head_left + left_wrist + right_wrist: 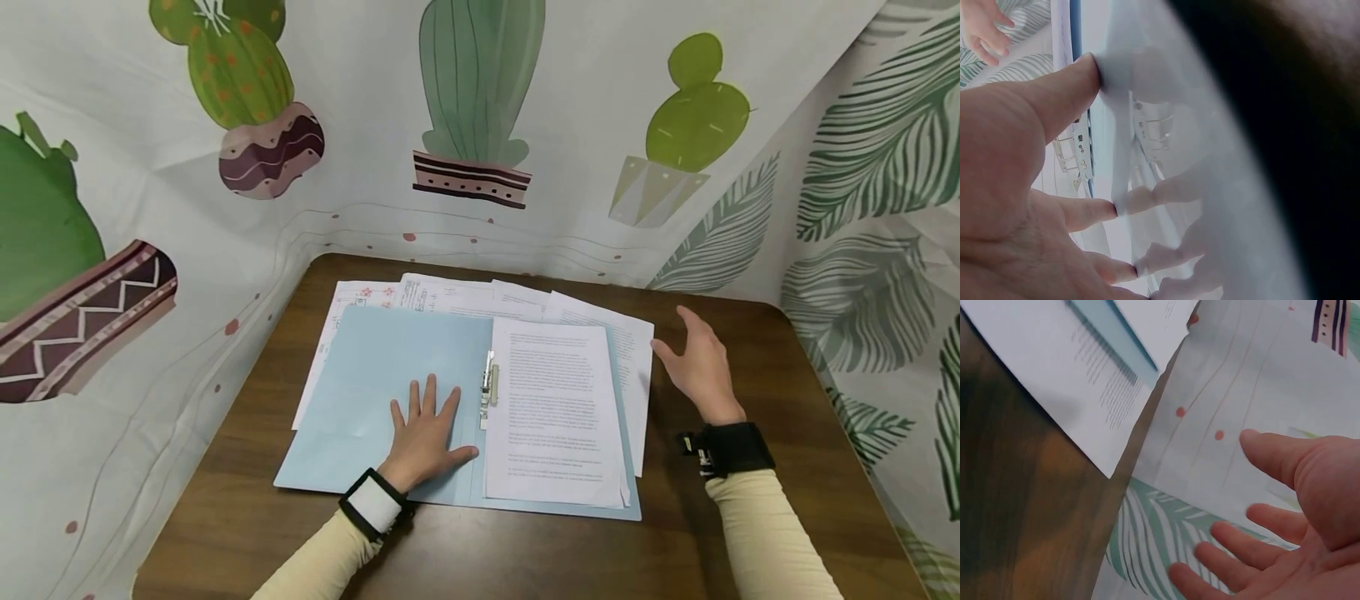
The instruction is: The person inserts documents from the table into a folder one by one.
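A light blue folder (pixel 375 358) lies spread out on the table, its metal clip (pixel 489 383) along the fold. Printed pages (pixel 555 417) sit on its right half. My left hand (pixel 426 437) rests on the bare left cover with its fingers spread; in the left wrist view the fingertips touch the glossy cover. To the right of the folder, my right hand (pixel 699 367) hovers beside the loose sheets, thumb and fingers apart, holding nothing. The right wrist view shows this hand (pixel 1285 531) with a gap between it and the paper corner.
Loose printed sheets (pixel 615 321) stick out from under the folder at the back and right; one at the left (pixel 330 333) bears red marks. The brown wooden table (pixel 765 383) has rounded back corners. A cloth (pixel 375 167) printed with cacti and leaves hangs behind it.
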`<move>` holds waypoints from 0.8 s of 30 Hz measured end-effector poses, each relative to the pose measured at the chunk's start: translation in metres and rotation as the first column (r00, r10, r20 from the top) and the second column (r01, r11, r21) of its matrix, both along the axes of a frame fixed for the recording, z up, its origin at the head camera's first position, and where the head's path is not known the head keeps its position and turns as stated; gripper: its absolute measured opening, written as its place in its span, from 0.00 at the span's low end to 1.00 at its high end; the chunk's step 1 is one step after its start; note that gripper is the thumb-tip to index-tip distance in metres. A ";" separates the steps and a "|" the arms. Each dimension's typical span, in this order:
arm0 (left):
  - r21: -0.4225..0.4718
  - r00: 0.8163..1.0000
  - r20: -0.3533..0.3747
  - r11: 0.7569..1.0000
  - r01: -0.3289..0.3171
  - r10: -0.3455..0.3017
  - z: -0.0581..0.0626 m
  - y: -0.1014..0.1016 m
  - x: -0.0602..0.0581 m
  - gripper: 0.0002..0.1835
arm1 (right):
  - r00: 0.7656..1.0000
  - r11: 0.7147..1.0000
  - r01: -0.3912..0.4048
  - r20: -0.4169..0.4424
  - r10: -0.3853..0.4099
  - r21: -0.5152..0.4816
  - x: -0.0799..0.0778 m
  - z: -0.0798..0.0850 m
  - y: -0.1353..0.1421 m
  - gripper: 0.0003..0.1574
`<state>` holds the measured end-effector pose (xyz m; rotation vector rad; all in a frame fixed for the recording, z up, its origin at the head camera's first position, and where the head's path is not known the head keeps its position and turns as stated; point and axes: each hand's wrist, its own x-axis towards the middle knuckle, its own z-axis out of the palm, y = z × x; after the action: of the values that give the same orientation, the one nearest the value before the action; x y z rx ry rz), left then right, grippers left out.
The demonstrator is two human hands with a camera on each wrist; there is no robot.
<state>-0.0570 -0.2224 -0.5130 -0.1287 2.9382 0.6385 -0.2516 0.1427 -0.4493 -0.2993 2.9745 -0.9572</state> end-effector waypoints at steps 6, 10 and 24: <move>0.000 1.000 0.002 1.000 -0.002 0.002 -0.002 0.001 0.000 0.52 | 0.998 1.000 -0.011 0.055 0.010 0.015 -0.024 -0.012 0.002 0.55; -0.002 1.000 0.003 1.000 0.001 -0.001 -0.002 0.001 0.000 0.53 | 0.994 0.998 -0.046 0.101 0.043 0.036 -0.036 -0.022 0.004 0.57; 0.003 1.000 -0.002 1.000 -0.001 0.001 -0.001 0.001 -0.001 0.53 | 0.968 0.983 -0.135 0.228 0.104 0.126 -0.063 -0.048 -0.003 0.57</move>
<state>-0.0584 -0.2213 -0.5143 -0.1297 2.9389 0.6431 -0.3146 0.1397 -0.4969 -0.3414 2.7674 -0.7128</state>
